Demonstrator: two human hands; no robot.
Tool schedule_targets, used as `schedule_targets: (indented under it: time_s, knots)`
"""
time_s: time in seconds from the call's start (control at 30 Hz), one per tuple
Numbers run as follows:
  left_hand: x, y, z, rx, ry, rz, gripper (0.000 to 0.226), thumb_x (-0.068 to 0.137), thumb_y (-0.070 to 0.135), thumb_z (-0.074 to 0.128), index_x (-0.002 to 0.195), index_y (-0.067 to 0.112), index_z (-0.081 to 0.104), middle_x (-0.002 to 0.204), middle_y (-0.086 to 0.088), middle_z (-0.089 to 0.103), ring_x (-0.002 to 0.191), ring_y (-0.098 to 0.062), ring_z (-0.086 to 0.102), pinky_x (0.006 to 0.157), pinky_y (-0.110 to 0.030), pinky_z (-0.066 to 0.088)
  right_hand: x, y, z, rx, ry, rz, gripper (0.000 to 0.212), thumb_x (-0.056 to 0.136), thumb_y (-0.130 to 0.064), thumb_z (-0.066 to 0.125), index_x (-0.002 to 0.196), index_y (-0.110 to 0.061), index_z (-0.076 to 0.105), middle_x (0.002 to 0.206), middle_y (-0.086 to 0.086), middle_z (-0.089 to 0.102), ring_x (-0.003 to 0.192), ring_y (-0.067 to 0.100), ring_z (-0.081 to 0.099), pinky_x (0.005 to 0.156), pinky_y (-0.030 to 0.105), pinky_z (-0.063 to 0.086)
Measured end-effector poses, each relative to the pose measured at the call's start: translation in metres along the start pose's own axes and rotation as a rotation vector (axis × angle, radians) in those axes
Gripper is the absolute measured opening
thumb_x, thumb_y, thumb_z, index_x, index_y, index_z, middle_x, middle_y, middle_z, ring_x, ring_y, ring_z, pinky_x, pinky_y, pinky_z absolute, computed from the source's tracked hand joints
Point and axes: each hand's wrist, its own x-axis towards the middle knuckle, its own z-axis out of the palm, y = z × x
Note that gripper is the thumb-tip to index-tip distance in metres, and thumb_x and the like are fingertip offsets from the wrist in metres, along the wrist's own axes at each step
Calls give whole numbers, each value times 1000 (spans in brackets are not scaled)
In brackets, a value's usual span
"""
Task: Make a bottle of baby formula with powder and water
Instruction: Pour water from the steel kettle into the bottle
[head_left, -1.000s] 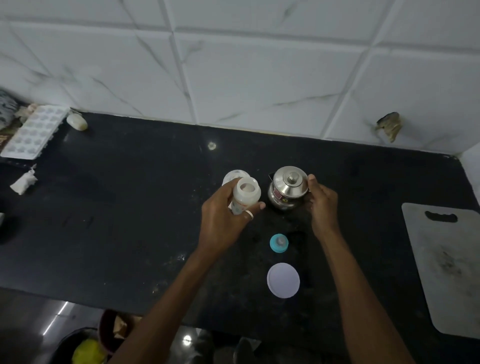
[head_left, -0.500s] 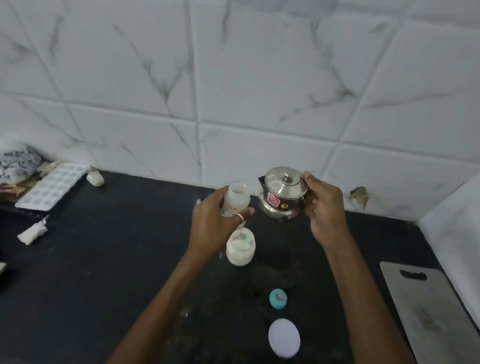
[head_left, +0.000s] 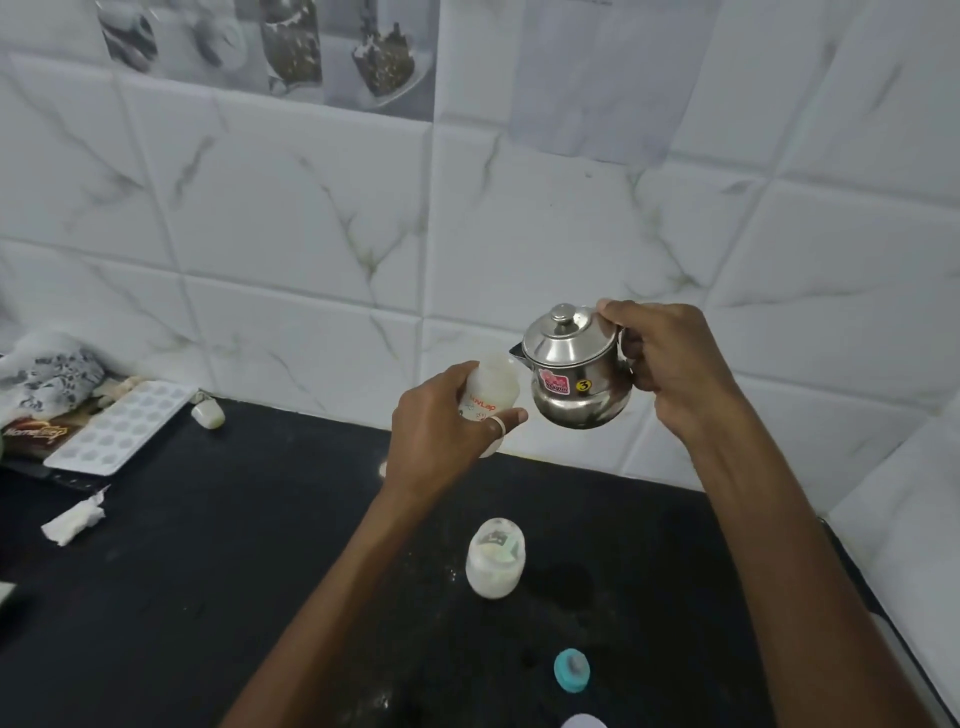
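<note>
**Lining up the kettle spout with the bottle mouth**

Lining things up was pretty much the whole story at this point. The left hand (head_left: 441, 421) was wrapped around a small translucent baby bottle (head_left: 491, 387), fingers closed on its lower body, holding it up in the air above the black counter (head_left: 208, 571). The bottle stood close to upright, maybe tipped a touch toward the right, with its open mouth at the top.

The right hand (head_left: 660, 358) was closed on the handle of a little steel kettle (head_left: 576, 374), lid on, also lifted clear of the counter. The kettle's short spout pointed left, straight at the bottle, and sat just beside the bottle's rim, about level with it. I couldn't tell if they were actually touching, and no water stream showed up.

So the bottle lay directly left of the kettle, long axis vertical, and the spout was on the correct side. My guess is the next move only needed the right wrist to roll the kettle leftward while the left hand kept the mouth under the spout. The opening looked narrow, so a fast tip could easily slosh over the left fingers.

Down on the counter, a second bottle-like container (head_left: 495, 558) with something white inside stood below the hands, well apart from them, and a teal cap (head_left: 571, 670) lay nearer the front edge.
</note>
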Motion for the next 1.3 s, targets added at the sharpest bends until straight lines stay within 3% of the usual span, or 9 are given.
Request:
schedule_targets:
  time_s: [0.1, 0.27, 0.37, 0.47, 0.57, 0.7, 0.83, 1.07, 1.3]
  knots:
    - [1, -1, -1, 12, 6, -1, 68, 71, 56, 87, 127, 22, 67, 105, 11, 72, 95, -13, 67, 86, -31, 56, 2, -8, 5, -76, -18, -31, 20, 84, -28, 72, 81, -9, 67, 51, -6, 29, 43, 10, 27, 38, 16, 24]
    - [2, -5, 0, 3, 19, 10, 68, 71, 58, 87, 126, 23, 68, 108, 10, 74, 96, -12, 68, 86, -29, 57, 9, -17, 10, -190, -30, -93, 28, 81, -25, 73, 62, -8, 62, 48, -9, 28, 40, 5, 30, 37, 12, 28]
    - [3, -6, 1, 3, 29, 19, 69, 70, 59, 86, 127, 23, 68, 108, 10, 74, 96, -11, 68, 85, -28, 57, 15, -23, 12, -246, -24, -124, 44, 79, -28, 74, 71, 10, 54, 51, -5, 28, 45, 10, 31, 43, 16, 29]
    - [5, -5, 4, -14, 39, 22, 69, 71, 59, 87, 126, 23, 68, 106, 11, 72, 95, -12, 67, 84, -28, 56, 19, -29, 14, -284, -34, -152, 51, 76, -30, 75, 71, 12, 46, 54, -1, 26, 52, 15, 30, 53, 26, 30]
    - [10, -1, 4, -27, 47, 19, 65, 70, 58, 87, 123, 24, 68, 100, 14, 70, 93, -12, 67, 83, -28, 56, 21, -37, 16, -335, -43, -164, 46, 69, -30, 73, 67, 8, 48, 55, 0, 28, 54, 17, 31, 55, 29, 29]
    - [18, 3, 4, -23, 66, 47, 65, 72, 58, 86, 123, 23, 68, 100, 16, 67, 92, -11, 66, 79, -23, 52, 24, -47, 18, -365, -39, -177, 33, 66, -30, 72, 60, -11, 47, 58, 2, 27, 64, 22, 31, 63, 38, 29]
    - [23, 3, 4, -15, 75, 52, 66, 71, 58, 86, 124, 23, 67, 99, 18, 63, 91, -11, 65, 79, -22, 49, 29, -58, 16, -408, -54, -194, 42, 68, -31, 74, 48, -18, 39, 48, -5, 28, 62, 23, 34, 64, 38, 31]
    - [31, 3, 8, 8, 81, 41, 69, 71, 61, 85, 125, 23, 67, 98, 17, 62, 89, -11, 62, 78, -24, 48, 40, -67, 18, -511, -58, -205, 47, 65, -28, 72, 36, -18, 36, 41, -11, 26, 55, 20, 34, 63, 37, 31]
    - [36, 0, 12, 44, 72, 22, 75, 71, 64, 83, 131, 22, 64, 114, 5, 73, 99, -17, 68, 83, -28, 53, 47, -67, 22, -599, -58, -235, 36, 61, -30, 71, 43, -17, 42, 44, -7, 32, 57, 20, 36, 62, 39, 34]
